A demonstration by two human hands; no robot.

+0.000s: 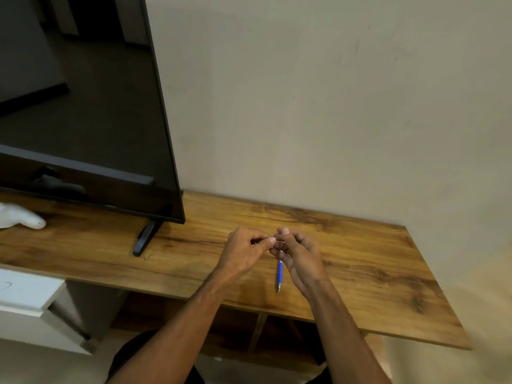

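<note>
Gripping a slim blue plastic pen (279,273) by its upper end in the right hand (300,256), fingers curled round the barrel. Holding its long axis close to upright in the view, silver tip pointing down toward the body, upper end hidden among the fingers. Pinching something small and pale at that upper end between thumb and forefinger of the left hand (243,250) (too small to tell what), other fingers folded in. Bringing fingertips together, both hands hovering over the brown wood-grain tabletop (360,259) (no telling whether the pen tip is touching the wood). Working well to the right of a large black flat television screen (83,106) and its black angled foot (145,236). Sitting far from a white rounded object (19,216), out beyond the left hand, past the screen's foot.
</note>
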